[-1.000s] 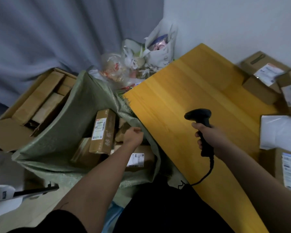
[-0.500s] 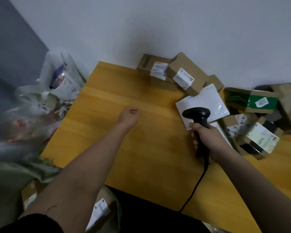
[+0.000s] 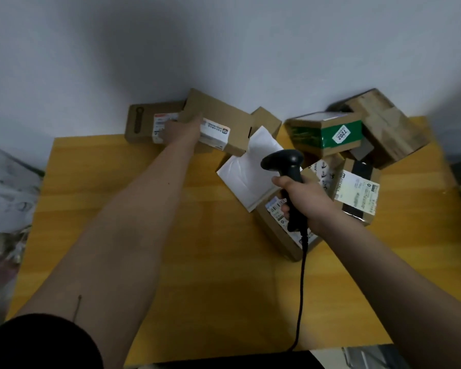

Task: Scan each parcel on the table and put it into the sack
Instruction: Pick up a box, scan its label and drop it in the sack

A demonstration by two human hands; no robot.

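A small parcel-sorting spot in a plain room: a yellow wooden worktop stands against a bare white wall, heaped with labelled brown cardboard shipping boxes and a flat white mailer envelope, with a black corded handheld barcode scanner above them.

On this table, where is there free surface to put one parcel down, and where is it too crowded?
Bare wood lies on the table left of the left arm, and along the near edge between both arms. The far side is crowded: the left hand reaches the tan box at the wall; the white mailer and green-taped box pile beside the scanner in the right hand.
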